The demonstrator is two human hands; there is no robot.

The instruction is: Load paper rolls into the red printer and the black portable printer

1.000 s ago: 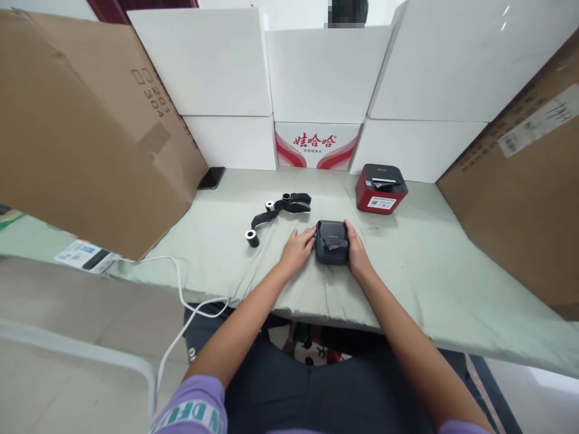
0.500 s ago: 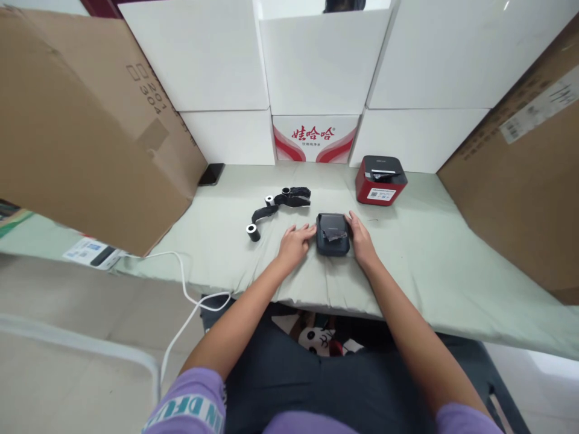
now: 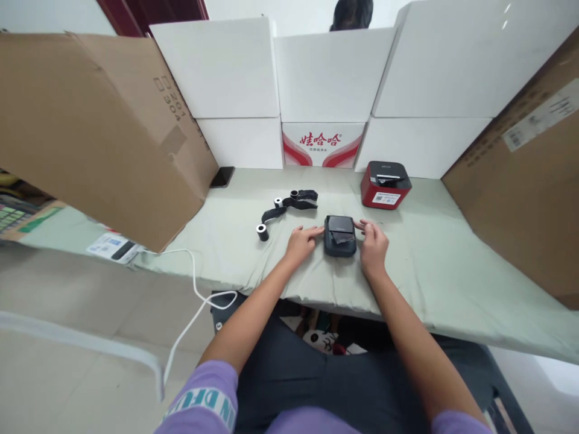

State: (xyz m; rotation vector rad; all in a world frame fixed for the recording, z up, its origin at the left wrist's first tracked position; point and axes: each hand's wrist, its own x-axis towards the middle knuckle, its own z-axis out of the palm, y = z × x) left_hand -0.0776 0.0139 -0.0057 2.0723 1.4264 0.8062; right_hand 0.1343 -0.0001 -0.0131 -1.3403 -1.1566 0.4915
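Observation:
A small black portable printer (image 3: 339, 247) stands on the cloth-covered table in front of me, a crumpled dark strip sticking out of its top slot. At its left side, my left hand (image 3: 301, 245) rests on the table, index finger stretched out to the printer's edge and the other fingers loosely bent. My right hand (image 3: 374, 246) is on the opposite side, its index finger pointing at the printer's upper right edge while the rest curl in. Neither hand grips it. Left of the printer lie several small rolls of black paper (image 3: 262, 233), partly unwound in strips.
A red and black boxy printer (image 3: 386, 196) sits at the back right. White boxes (image 3: 323, 75) wall off the back, with cardboard sheets (image 3: 108, 138) at the left and right. A phone (image 3: 222, 177) lies back left; a white cable (image 3: 195, 283) hangs off the front edge.
My right hand has turned, drawing its fingers in from lying flat along the printer's side. My left hand still reaches the printer. The view has shifted slightly.

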